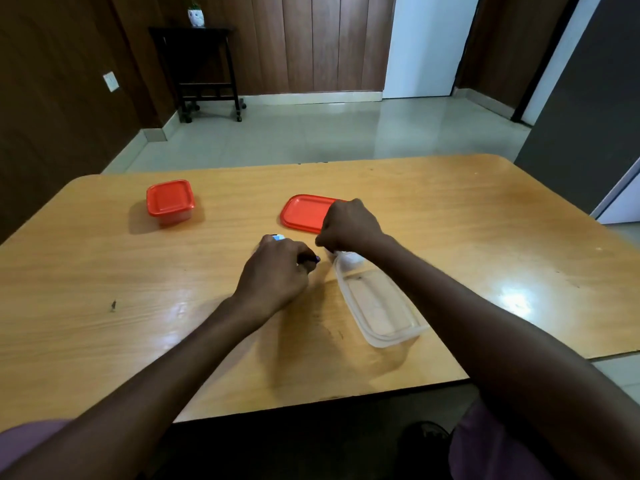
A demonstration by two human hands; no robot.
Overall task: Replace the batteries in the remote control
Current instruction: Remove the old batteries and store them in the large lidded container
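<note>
We sit at a worn wooden table (450, 216) in a room with dark wood panelling, a pale tiled floor and a small black side table (204, 64) by the far wall. A closed red-lidded tub (170, 201) stands at the far left; a loose red lid (304, 213) lies flat mid-table. An open clear container (377, 303) runs lengthwise from near our right side toward the centre. Our left hand (277, 271) curls around a small object, mostly hidden, with a pale blue end poking out away from us. Our right hand (349, 225) is fisted over the container's far end, pinching something white we cannot identify.
</note>
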